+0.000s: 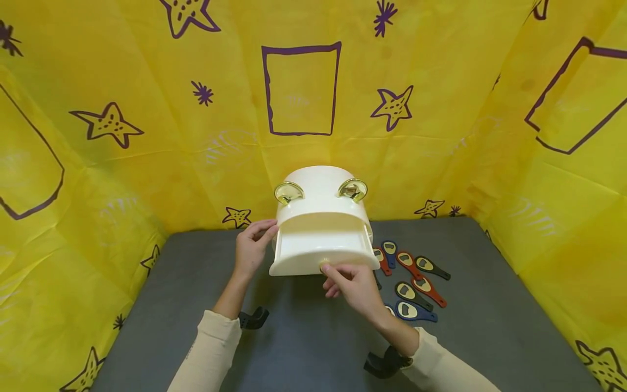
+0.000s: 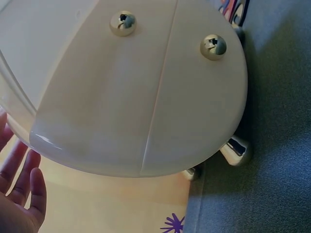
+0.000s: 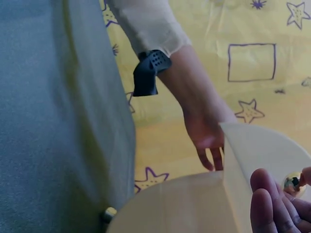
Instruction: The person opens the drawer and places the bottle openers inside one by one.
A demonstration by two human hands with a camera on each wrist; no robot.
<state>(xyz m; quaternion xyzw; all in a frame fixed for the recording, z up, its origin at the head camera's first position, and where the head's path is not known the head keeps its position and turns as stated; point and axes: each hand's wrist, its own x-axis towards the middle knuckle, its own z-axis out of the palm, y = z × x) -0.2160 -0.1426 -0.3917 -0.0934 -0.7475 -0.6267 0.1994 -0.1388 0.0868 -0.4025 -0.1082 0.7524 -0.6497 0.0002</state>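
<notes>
A glossy white rounded box [image 1: 320, 188] with gold round ornaments on top stands at the back of the table. Its upper drawer [image 1: 300, 265] is pulled out, and the part of its inside that shows is bare. My right hand [image 1: 356, 286] pinches the small gold knob [image 3: 292, 184] on that drawer front between thumb and finger. At the box's left side is my left hand [image 1: 251, 251], its extended fingertips against the edge. Below, in the left wrist view, a second drawer front [image 2: 194, 97] with its own gold knob [image 2: 213, 47] sits flush.
Several bottle openers lie right of the box, among them a red one [image 1: 429, 290], a blue one [image 1: 416, 312] and a black one [image 1: 432, 268]. Gold feet [image 2: 235, 149] hold the box above the grey tabletop [image 1: 303, 348]. Yellow patterned cloth [image 1: 303, 87] encloses the back and sides.
</notes>
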